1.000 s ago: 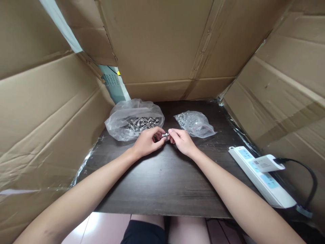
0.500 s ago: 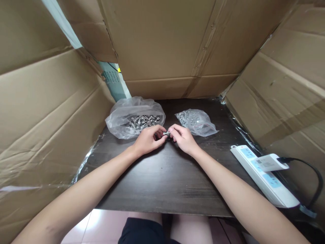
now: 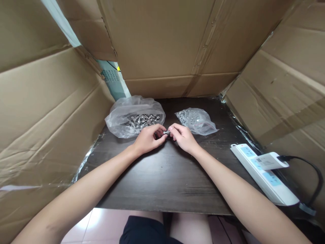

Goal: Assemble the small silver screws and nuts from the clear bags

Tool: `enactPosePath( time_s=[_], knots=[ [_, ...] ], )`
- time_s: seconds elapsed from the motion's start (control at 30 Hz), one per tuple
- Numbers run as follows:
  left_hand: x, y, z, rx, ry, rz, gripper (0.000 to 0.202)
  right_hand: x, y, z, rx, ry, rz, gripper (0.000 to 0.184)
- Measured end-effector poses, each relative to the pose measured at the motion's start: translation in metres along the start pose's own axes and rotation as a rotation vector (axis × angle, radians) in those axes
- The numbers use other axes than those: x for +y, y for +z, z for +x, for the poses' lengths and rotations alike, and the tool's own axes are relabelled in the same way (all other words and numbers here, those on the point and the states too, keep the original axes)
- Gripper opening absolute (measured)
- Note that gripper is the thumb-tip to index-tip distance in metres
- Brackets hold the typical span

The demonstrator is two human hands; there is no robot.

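Between my two hands lies a small silvery bolt (image 3: 166, 132), held sideways just above the table. My left hand (image 3: 151, 138) is closed on its left end with thumb and index finger. On the right end the fingertips of my right hand (image 3: 181, 136) are pinched, hiding part of it. Behind my left hand an open clear plastic bag (image 3: 118, 117) holds many metal bolts (image 3: 144, 120). A smaller clear zip bag (image 3: 207, 125), with thin silvery screws (image 3: 187, 117) inside, lies behind my right hand.
The dark table (image 3: 162, 179) is walled by cardboard at the left (image 3: 50, 112), back (image 3: 165, 40) and right (image 3: 284, 88). Along the right edge runs a white power strip (image 3: 264, 179), with a plugged-in white adapter (image 3: 271, 161) and black cable (image 3: 315, 169).
Both hands keep their grip on the bolt with barely any movement. The whole view has shifted very slightly.
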State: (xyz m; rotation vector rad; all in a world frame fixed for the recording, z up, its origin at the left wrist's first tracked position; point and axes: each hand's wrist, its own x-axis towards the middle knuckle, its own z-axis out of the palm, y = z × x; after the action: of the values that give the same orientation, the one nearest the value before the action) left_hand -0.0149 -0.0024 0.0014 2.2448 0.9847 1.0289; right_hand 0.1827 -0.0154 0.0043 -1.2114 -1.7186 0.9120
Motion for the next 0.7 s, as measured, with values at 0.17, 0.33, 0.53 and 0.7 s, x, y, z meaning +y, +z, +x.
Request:
enactPosePath(
  time_s=[0.17, 0.33, 0.53, 0.7],
  knots=[
    [0.0009, -0.0003, 0.0006, -0.001, 0.004, 0.002, 0.015, -0.0005, -0.0010, -0.0001, -0.022, 0.014, -0.034, 0.044],
    [0.0002, -0.0005, 0.0003, -0.007, 0.004, -0.008, 0.014, -0.0022, -0.0004, -0.0008, -0.045, 0.021, -0.029, 0.036],
    [0.0006, 0.0000, -0.0002, -0.013, 0.012, -0.004, 0.013, -0.0026, 0.0000, -0.0014, -0.037, 0.011, -0.083, 0.042],
    [0.0017, -0.0001, -0.0007, -0.012, 0.014, -0.014, 0.013, -0.0023, -0.0002, -0.0008, -0.035, 0.018, -0.062, 0.048]
  ],
)
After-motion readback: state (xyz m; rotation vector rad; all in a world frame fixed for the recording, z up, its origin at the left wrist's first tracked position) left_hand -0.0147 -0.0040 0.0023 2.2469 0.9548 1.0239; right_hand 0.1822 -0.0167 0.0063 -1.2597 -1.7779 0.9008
